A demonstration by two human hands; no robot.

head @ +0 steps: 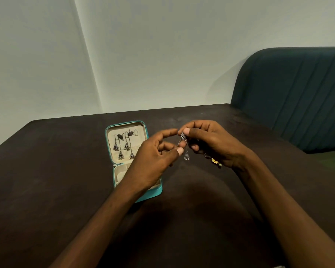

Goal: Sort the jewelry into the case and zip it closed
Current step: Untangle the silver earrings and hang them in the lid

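Dark table (56, 180) across the whole near part of the scene; pale wall behind, dark green padded seat (298, 93) at far right. On the table, left of centre, turquoise jewelry case (146, 132) lying open, lid flat on the far side. In the lid, several silver dangling earrings (123, 147) hanging from small hooks. Near half of the case partly hidden behind the left forearm, zipper not closed.

Above the table, just right of the case, left hand (155, 159) with fingers loosely curled, thumb and forefinger close to a silver earring (184, 145), perhaps touching its loop; hard to say for sure. Right hand (211, 144) pinching the top of this earring between thumb and fingertips, chain and small bell hanging free below. Near the right wrist, on the table, a small gold piece (216, 161) and a dark ring-like piece just beside it, too small to tell.

Possible trouble: chain tangling with pieces already hanging in the lid; earring slipping from a light pinch during the passing between hands; small pieces on the table swept away by the right wrist.
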